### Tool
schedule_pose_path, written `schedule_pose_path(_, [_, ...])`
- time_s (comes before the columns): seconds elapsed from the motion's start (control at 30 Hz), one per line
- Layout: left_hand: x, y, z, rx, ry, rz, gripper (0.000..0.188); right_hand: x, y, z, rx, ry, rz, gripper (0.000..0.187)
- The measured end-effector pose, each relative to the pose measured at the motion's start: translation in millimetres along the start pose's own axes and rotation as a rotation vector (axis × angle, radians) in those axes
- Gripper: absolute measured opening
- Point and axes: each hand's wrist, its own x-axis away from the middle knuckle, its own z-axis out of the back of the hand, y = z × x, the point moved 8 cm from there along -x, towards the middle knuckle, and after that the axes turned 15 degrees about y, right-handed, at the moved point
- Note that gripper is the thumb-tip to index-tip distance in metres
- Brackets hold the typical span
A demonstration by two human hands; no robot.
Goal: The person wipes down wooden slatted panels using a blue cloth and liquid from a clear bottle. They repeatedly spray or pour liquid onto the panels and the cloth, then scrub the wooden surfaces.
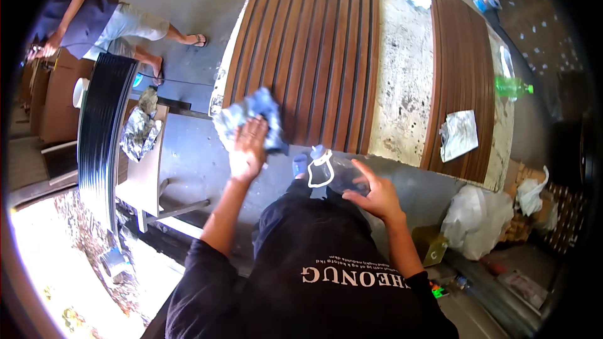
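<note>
A crumpled blue-grey rag (259, 105) lies over the near left corner of a brown slatted wood panel (314, 56). My left hand (249, 149) presses down on the rag with its fingers together. Just off the panel's near edge, my right hand (377, 194) curves its thumb and fingers around a clear plastic bottle (342, 172). The bottle is tilted, with its pale cap toward the panel and a white outline on its side.
A narrower slatted panel (461, 69) on the paint-stained table (405, 75) carries a folded white cloth (459, 135). A green bottle (512, 86) is at the right edge. On the left are a dark ribbed panel (103, 132) and a person (119, 22). White plastic bags (477, 220) sit at lower right.
</note>
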Motion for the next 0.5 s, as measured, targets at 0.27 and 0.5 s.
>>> schedule_pose_path(0.27, [18,41,1,0.181,0.201,0.136,0.05,-32,-45,8,0.109,0.025,0.266,0.082])
schedule_pose_path(0.5, [42,-150,49,-0.049,0.352,0.898,0.032,-60,-62,30,0.324,-0.084,0.357,0.08])
